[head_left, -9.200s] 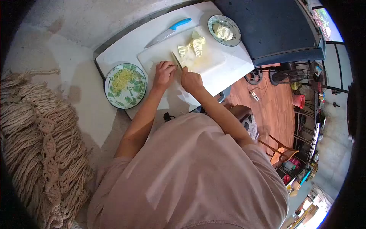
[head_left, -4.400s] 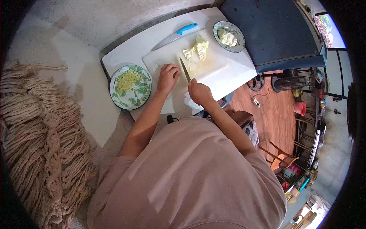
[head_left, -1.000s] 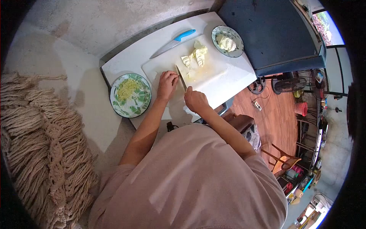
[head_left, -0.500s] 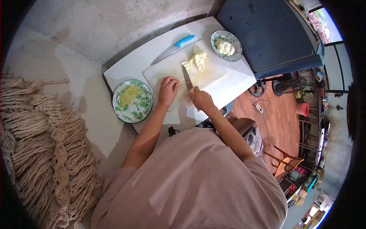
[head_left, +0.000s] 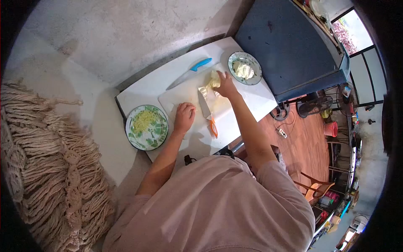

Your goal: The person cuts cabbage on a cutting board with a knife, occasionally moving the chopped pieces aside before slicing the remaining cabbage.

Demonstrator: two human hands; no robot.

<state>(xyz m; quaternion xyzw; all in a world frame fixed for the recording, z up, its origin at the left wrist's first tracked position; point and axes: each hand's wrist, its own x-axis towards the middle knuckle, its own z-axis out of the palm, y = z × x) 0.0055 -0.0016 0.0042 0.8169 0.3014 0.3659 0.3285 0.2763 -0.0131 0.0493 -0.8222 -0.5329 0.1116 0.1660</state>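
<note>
My right hand [head_left: 226, 86] is closed around pale green-white cabbage leaves [head_left: 214, 79] at the far part of the white cutting board [head_left: 172, 100]. An orange-handled knife [head_left: 206, 107] lies on the board between my hands. Its blade tip is beside the cabbage, and its handle points toward me. My left hand [head_left: 184, 118] rests at the board's near left with the fingers curled; whatever may be under them is hidden. Beyond the board lies a blue-handled knife [head_left: 200, 64].
To the left, a green-and-white plate [head_left: 157, 133] holds finely shredded cabbage. A bowl [head_left: 257, 75] with cabbage chunks stands at the far right of the white table [head_left: 247, 107]. A dark blue panel [head_left: 277, 46] rises behind it. Thick rope fringe [head_left: 54, 168] hangs at the left.
My right hand has let go of the orange-handled knife, leaving it on the board, and has moved forward onto the cabbage. My left hand stays in about the same place. The view has shifted slightly.
</note>
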